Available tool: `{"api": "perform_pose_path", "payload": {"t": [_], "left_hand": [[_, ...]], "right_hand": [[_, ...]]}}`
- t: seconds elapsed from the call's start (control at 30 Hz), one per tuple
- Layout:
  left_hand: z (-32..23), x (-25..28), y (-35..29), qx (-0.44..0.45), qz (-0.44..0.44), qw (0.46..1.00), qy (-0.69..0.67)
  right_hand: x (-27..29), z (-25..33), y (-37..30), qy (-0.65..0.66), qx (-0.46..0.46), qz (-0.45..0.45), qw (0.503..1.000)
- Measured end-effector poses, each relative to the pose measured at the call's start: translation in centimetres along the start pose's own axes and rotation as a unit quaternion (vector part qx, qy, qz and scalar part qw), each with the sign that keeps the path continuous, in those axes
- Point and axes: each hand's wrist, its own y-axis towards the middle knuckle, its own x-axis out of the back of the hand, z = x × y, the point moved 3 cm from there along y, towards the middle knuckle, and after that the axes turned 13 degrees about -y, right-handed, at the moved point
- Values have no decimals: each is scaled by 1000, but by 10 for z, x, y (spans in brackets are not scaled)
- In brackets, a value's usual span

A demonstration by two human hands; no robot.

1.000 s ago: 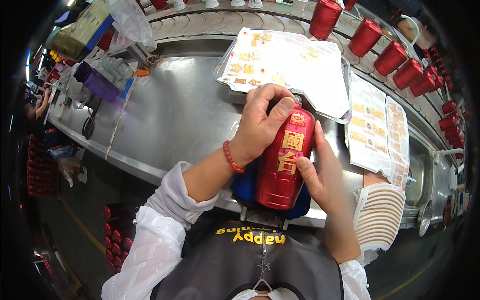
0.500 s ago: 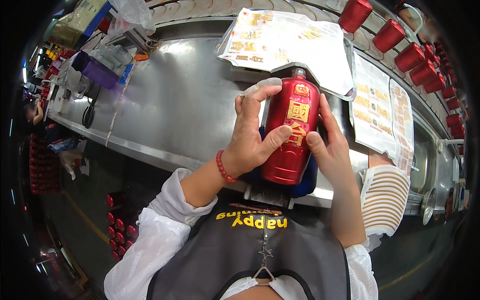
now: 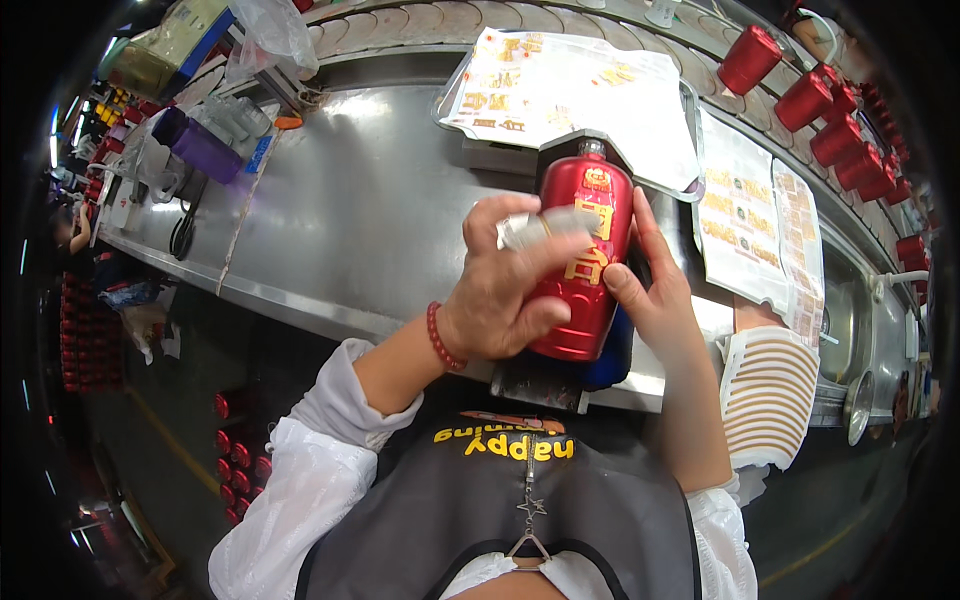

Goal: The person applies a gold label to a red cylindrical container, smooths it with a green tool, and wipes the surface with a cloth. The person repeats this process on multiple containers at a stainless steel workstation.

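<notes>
A red metallic bottle (image 3: 571,325) with gold raised characters lies tilted in a dark holder (image 3: 625,160), its clear-topped neck pointing away from me. My right hand (image 3: 655,280) steadies its right side, thumb on the front and fingers along the edge. Across the bottle's front reaches my left hand (image 3: 505,275), partly smeared by motion. Its thumb is apart from the other fingers, and pale wraps cover some fingertips. The left fingers hide part of the gold characters. Blue cloth (image 3: 612,365) shows under the bottle's lower end.
Sheets of gold decals (image 3: 570,85) lie on a tray beyond the bottle, with more decal sheets (image 3: 745,215) to the right. Red bottles (image 3: 750,60) stand along the conveyor (image 3: 400,30). A purple bottle (image 3: 197,143) stands left on the metal bench (image 3: 330,200). A ribbed white pad (image 3: 768,395) sits right.
My left hand has come down from the bottle's shoulder, its fingers now over the gold characters. The right hand stays at the side. Red bottles on the conveyor have shifted right.
</notes>
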Motion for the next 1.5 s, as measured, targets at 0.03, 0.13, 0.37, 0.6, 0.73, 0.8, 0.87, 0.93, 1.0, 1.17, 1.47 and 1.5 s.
{"api": "perform_pose_path", "payload": {"t": [0.03, 0.13, 0.37, 0.6, 0.73, 0.8, 0.87, 0.93, 1.0, 1.17, 1.47, 1.5], "left_hand": [[-5, 3, 1, -29, 61, 996, 54], [0, 4, 8, -46, 128, 983, 122], [25, 9, 42, -74, 130, 980, 131], [30, 6, 39, -70, 126, 983, 117], [31, 5, 43, -73, 122, 985, 93], [36, 7, 46, -74, 119, 986, 93], [40, 8, 48, -75, 107, 988, 76], [44, 10, 50, -77, 100, 990, 68], [44, 11, 54, -75, 101, 990, 63], [44, 8, 44, -2, 22, 1000, 14], [14, -1, -15, 108, -75, 991, 27], [12, -2, -15, 103, -87, 991, 22]], "right_hand": [[0, 0, 0, -1, 2, -1, 1000], [0, 1, 1, -26, 11, -2, 1000], [24, 7, 1, -210, 84, -111, 968], [54, 66, 90, -258, 143, 42, 955], [62, 54, 114, -299, 124, 71, 943], [62, 47, 109, -250, 106, 10, 962], [62, 41, 96, -210, 75, -30, 974], [61, 31, 84, -168, 41, -49, 984], [63, 28, 73, -126, 7, -50, 991], [43, 39, 60, -190, 128, -124, 965], [26, 62, 63, -275, 257, 8, 926], [33, 59, 72, -266, 197, -84, 940]]}}
